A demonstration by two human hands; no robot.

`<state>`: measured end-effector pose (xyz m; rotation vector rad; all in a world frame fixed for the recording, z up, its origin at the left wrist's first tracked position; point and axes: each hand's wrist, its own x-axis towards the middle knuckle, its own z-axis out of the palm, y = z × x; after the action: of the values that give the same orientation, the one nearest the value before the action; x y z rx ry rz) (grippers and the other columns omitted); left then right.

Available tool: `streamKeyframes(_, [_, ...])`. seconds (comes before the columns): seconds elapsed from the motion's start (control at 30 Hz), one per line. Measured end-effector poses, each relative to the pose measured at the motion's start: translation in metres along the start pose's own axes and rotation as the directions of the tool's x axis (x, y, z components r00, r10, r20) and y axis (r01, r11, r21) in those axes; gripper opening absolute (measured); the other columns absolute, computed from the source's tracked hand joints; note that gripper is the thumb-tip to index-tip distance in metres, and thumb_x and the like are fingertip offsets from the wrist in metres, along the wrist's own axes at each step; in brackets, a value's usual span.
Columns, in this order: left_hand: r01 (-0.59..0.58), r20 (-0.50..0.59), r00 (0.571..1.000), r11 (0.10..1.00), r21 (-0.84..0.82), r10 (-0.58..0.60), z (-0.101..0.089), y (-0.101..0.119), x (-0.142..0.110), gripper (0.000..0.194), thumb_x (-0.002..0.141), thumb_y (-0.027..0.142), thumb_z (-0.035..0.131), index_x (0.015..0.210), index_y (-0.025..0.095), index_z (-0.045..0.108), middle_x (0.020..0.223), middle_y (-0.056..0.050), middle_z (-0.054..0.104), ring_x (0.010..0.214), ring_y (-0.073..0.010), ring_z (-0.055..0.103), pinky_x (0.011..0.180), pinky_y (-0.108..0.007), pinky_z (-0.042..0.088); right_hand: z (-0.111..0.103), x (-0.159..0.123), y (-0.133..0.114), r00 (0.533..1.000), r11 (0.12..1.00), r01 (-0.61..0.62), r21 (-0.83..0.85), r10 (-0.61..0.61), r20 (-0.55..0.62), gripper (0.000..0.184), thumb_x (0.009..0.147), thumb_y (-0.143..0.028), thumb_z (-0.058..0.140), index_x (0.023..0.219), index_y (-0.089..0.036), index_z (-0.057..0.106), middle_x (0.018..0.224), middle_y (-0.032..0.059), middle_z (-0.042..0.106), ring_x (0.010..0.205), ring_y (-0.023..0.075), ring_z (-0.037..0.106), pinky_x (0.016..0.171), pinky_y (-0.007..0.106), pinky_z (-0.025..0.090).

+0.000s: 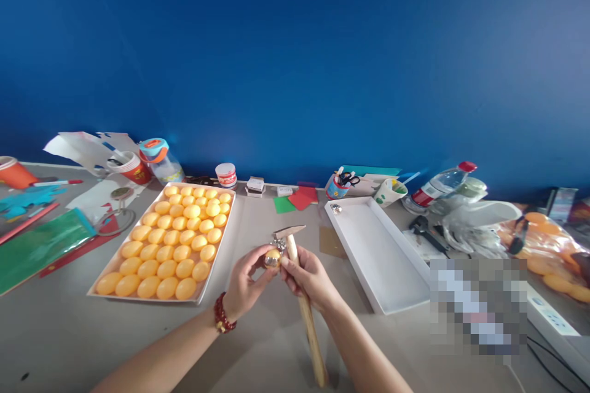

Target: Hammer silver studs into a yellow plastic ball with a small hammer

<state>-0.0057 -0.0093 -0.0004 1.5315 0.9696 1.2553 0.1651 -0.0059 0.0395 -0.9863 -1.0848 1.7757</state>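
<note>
In my left hand, between thumb and fingers, is a small round shiny silver-and-gold piece; its exact kind I cannot make out. Held upright in my right hand is a hammer, gripped high on its wooden handle. The metal hammer head points up, just above both hands. Beside it, small silvery bits show at my fingertips, partly hidden. To the left stands a white tray full of orange balls. On the right lies a long white tray with a silvery piece in its far corner.
Green and red paper lie behind my hands. Along the blue wall stand a pen cup, a round tub and a lidded bottle. At right are a plastic bottle, a bag of orange balls and a power strip.
</note>
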Motion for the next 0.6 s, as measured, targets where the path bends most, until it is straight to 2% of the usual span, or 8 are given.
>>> streamKeyframes(0.23, [-0.054, -0.023, 0.998, 0.996, 0.076, 0.056, -0.0007, -0.0040, -0.0019, 0.039, 0.084, 0.022, 0.066, 0.122, 0.020, 0.059, 0.118, -0.012, 0.068, 0.102, -0.0238, 0.066, 0.089, -0.035, 0.055, 0.0017, -0.0004, 0.0032, 1.000, 0.998, 0.012, 0.055, -0.012, -0.004, 0.034, 0.082, -0.046, 0.069, 0.082, -0.018, 0.049, 0.061, -0.0046, 0.057, 0.039, 0.0033, 0.038, 0.034, 0.016, 0.025])
streamKeyframes(0.6, [0.031, 0.003, 1.000, 0.996, -0.087, -0.031, 0.0003, 0.0044, 0.0010, 0.040, 0.083, 0.029, 0.068, 0.121, 0.017, 0.060, 0.114, -0.013, 0.069, 0.099, -0.0253, 0.067, 0.085, -0.036, 0.057, 0.0031, -0.0004, -0.0003, 1.000, 0.997, 0.010, 0.072, -0.009, -0.015, 0.037, 0.078, -0.047, 0.072, 0.083, -0.019, 0.048, 0.058, -0.0056, 0.057, 0.036, 0.0030, 0.037, 0.034, 0.016, 0.023])
